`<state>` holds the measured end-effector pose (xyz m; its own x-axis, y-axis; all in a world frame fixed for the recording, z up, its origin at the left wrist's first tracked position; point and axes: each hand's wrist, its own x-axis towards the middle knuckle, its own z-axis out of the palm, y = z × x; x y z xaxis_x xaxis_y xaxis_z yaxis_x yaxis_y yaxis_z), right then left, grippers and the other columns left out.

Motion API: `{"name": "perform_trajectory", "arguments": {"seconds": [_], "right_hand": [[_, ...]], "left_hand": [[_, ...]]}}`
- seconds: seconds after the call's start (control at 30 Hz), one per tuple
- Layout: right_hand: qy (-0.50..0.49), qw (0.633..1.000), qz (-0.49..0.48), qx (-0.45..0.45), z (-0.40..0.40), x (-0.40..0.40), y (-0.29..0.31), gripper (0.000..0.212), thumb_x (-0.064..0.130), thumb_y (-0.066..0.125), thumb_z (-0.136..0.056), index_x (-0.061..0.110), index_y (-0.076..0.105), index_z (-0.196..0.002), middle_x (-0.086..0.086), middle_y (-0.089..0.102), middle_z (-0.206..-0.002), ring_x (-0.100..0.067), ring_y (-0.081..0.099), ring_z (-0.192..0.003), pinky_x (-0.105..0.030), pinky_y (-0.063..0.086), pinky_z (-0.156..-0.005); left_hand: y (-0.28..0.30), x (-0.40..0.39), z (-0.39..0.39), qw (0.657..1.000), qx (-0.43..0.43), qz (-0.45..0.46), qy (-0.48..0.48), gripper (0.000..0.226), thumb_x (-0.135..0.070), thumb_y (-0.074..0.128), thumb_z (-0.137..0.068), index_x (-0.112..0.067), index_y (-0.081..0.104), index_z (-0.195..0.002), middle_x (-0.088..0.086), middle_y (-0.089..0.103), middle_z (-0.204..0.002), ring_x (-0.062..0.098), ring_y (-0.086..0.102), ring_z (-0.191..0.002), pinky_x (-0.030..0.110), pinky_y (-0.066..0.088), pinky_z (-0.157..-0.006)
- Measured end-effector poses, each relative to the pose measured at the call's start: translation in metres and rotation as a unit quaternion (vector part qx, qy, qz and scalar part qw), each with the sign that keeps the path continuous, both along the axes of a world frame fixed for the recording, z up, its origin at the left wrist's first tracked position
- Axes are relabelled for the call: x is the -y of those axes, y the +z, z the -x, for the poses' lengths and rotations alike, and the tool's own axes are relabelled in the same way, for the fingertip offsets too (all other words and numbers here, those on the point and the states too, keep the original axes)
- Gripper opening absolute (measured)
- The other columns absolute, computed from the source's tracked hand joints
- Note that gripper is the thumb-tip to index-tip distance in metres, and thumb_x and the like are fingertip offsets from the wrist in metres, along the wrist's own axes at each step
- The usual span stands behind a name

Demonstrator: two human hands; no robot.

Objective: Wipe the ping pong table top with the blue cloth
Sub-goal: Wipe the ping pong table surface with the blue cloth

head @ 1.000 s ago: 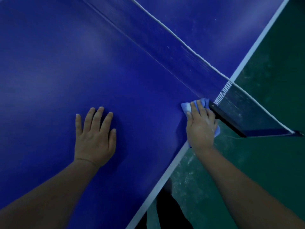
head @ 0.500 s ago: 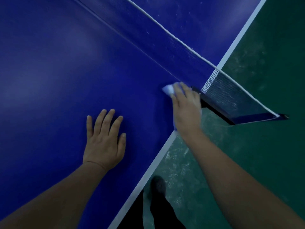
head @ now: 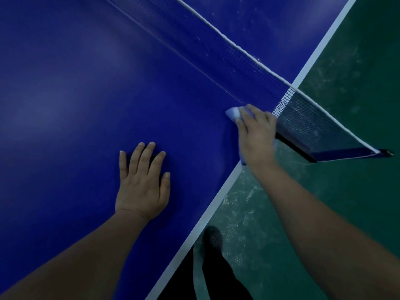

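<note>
Right hand [head: 256, 135] presses the crumpled pale-blue cloth [head: 233, 113] flat-fingered by the net; left hand [head: 141, 182] lies flat; most of the dark-blue desk [head: 75, 94] looks unwiped.

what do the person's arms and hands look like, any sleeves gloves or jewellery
Both arms are bare from the frame edge to the wrist, with no sleeves in view. The left hand and right hand wear no gloves, and no rings, watch or wristband show. Fingernails are short and unpainted on the left hand.
</note>
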<state>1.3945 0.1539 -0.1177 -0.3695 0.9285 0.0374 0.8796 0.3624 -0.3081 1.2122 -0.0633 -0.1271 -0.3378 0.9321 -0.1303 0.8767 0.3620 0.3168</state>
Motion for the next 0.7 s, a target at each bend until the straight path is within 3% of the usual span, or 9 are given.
{"name": "perform_trajectory", "arguments": {"seconds": [0.1,0.23,0.3,0.37,0.43,0.5,0.53,0.6,0.7], "right_hand": [[0.147,0.985,-0.01,0.095,0.019,0.046,-0.012,0.038,0.019,0.044,-0.104,0.015,0.055,-0.14,-0.005,0.049,-0.15,-0.032,0.052,-0.117,-0.038,0.038,-0.098],[0.294,0.955,-0.034,0.022,-0.019,0.105,-0.011,0.035,0.005,0.073,-0.084,0.012,0.073,-0.118,-0.008,0.068,-0.128,-0.034,0.066,-0.092,-0.04,0.056,-0.074],[0.278,0.957,-0.066,0.055,-0.035,0.069,-0.007,0.037,-0.003,0.074,-0.076,0.006,0.074,-0.112,-0.014,0.069,-0.123,-0.037,0.067,-0.09,-0.04,0.054,-0.076],[0.2,0.971,-0.099,0.081,-0.041,0.025,-0.006,0.035,-0.007,0.074,-0.076,-0.001,0.071,-0.11,-0.019,0.067,-0.121,-0.04,0.065,-0.1,-0.041,0.043,-0.086],[0.07,0.991,-0.086,0.07,-0.034,0.005,-0.007,0.029,0.006,0.064,-0.093,0.001,0.068,-0.122,-0.016,0.064,-0.128,-0.039,0.055,-0.113,-0.041,0.039,-0.095],[0.004,0.997,-0.063,0.047,-0.014,0.03,-0.006,0.032,0.013,0.058,-0.098,0.007,0.065,-0.129,-0.015,0.061,-0.132,-0.038,0.051,-0.114,-0.046,0.044,-0.095],[0.025,0.998,-0.053,0.032,-0.005,0.054,-0.005,0.032,0.008,0.062,-0.093,0.007,0.067,-0.125,-0.016,0.063,-0.127,-0.039,0.055,-0.107,-0.049,0.05,-0.087],[0.175,0.983,-0.043,0.011,-0.005,0.11,-0.007,0.035,0.005,0.066,-0.082,0.011,0.072,-0.116,-0.013,0.067,-0.123,-0.036,0.061,-0.097,-0.044,0.053,-0.071],[0.394,0.919,0.006,-0.013,-0.043,0.159,0.0,0.033,0.016,0.061,-0.087,0.019,0.074,-0.117,-0.004,0.067,-0.128,-0.027,0.058,-0.102,-0.038,0.052,-0.077]], "left_hand": [[-0.001,0.001,0.001,1.0,0.004,-0.007,0.001,0.056,-0.038,0.029,-0.097,-0.008,0.051,-0.139,0.013,0.035,-0.156,0.029,0.02,-0.149,0.06,0.004,-0.121],[-0.002,0.001,0.001,1.0,0.005,-0.017,0.001,0.055,-0.038,0.031,-0.097,-0.007,0.052,-0.138,0.014,0.036,-0.155,0.03,0.021,-0.149,0.059,0.004,-0.121],[-0.002,0.002,0.0,1.0,0.004,-0.018,0.002,0.056,-0.038,0.03,-0.097,-0.007,0.052,-0.139,0.013,0.036,-0.155,0.029,0.02,-0.149,0.059,0.004,-0.121],[-0.002,0.002,0.0,1.0,0.004,-0.019,0.002,0.056,-0.038,0.03,-0.098,-0.008,0.051,-0.139,0.013,0.035,-0.156,0.029,0.02,-0.149,0.058,0.003,-0.121],[-0.003,0.002,0.0,1.0,0.003,-0.02,0.001,0.056,-0.038,0.029,-0.098,-0.008,0.051,-0.14,0.013,0.035,-0.156,0.029,0.019,-0.149,0.058,0.003,-0.121],[-0.003,0.002,0.0,1.0,0.001,-0.021,0.002,0.056,-0.039,0.029,-0.098,-0.008,0.051,-0.14,0.013,0.035,-0.156,0.029,0.019,-0.15,0.057,0.003,-0.121],[-0.003,0.002,0.0,1.0,0.001,-0.022,0.002,0.056,-0.039,0.029,-0.098,-0.008,0.051,-0.14,0.013,0.035,-0.156,0.029,0.019,-0.15,0.057,0.003,-0.121],[-0.003,0.002,0.0,1.0,0.002,-0.025,0.003,0.057,-0.039,0.029,-0.098,-0.008,0.051,-0.14,0.013,0.035,-0.156,0.029,0.019,-0.149,0.057,0.004,-0.121],[-0.004,0.003,0.0,0.999,0.0,-0.036,0.003,0.058,-0.039,0.029,-0.097,-0.007,0.051,-0.14,0.014,0.036,-0.156,0.029,0.02,-0.149,0.057,0.004,-0.121]]}}
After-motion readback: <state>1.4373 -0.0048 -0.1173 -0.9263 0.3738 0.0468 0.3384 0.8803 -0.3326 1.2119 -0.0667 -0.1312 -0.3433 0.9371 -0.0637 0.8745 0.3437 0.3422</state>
